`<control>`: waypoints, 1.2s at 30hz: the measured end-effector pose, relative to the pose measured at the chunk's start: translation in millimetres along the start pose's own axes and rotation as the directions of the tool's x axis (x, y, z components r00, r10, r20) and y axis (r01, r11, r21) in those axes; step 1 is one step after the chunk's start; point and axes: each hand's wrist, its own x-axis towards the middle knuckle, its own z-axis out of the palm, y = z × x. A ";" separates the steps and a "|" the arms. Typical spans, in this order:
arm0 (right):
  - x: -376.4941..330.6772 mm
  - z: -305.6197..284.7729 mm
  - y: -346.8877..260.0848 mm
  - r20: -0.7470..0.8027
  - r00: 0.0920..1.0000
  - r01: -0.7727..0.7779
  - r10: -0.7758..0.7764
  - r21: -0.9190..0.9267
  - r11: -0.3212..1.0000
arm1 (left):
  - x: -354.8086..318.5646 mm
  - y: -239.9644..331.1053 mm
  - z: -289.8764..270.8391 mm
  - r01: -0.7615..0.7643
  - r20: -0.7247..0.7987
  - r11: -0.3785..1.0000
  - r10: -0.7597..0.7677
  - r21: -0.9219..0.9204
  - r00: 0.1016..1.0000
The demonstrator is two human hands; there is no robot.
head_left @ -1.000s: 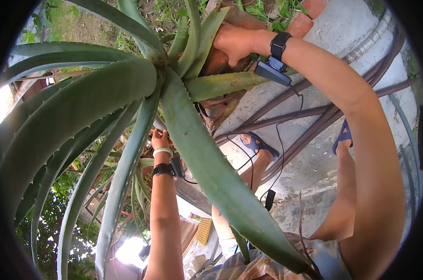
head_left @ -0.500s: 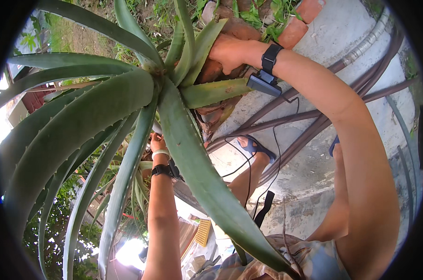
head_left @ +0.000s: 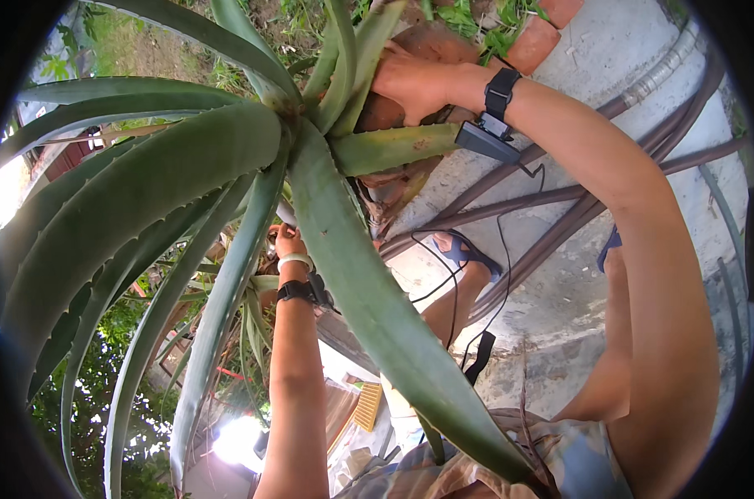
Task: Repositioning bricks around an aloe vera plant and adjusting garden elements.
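Note:
A big aloe plant (head_left: 202, 166) with long, spiny-edged green leaves spreads over the left and middle. My left hand (head_left: 290, 241) reaches up from below beneath the leaves, its fingers curled at a pale, smooth thing (head_left: 286, 214) that a broad leaf (head_left: 344, 241) mostly covers. What that thing is, I cannot make out. My right hand (head_left: 414, 83) comes round from the right and presses against the reddish-brown surface by the plant's base. Its thumb side shows, but upright leaves hide the fingertips. Below it a shorter leaf (head_left: 398, 150) points right, toward the wrist device.
Brown pipes (head_left: 560, 195) cross the pale concrete (head_left: 576, 308) on the right. Red bricks (head_left: 531, 51) and weeds lie at the top. A thin black cable (head_left: 502, 249) hangs from the right wrist device (head_left: 487, 141). My sandalled foot (head_left: 468, 252) stands below the plant. A yellow brush-like object (head_left: 367, 406) lies lower down.
The view has shifted slightly. My right hand and wrist sit a little farther right, with more of the hand showing beside the leaves. My left hand stays at the pale thing.

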 end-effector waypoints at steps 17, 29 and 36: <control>-4.5 3.9 -14.2 0.075 0.993 -0.084 0.086 -0.024 0.996 | 1.7 -1.0 2.2 -0.008 -0.020 0.996 0.010 0.088 1.000; -17.8 -19.8 -27.1 0.095 0.958 -0.259 0.272 -0.131 0.957 | -22.8 48.7 -7.0 0.170 0.029 0.980 -0.174 0.102 0.984; -84.6 -70.9 -36.1 -0.300 0.887 -0.363 0.352 0.019 0.931 | 10.2 22.2 -30.0 0.156 0.028 0.969 -0.164 0.194 0.986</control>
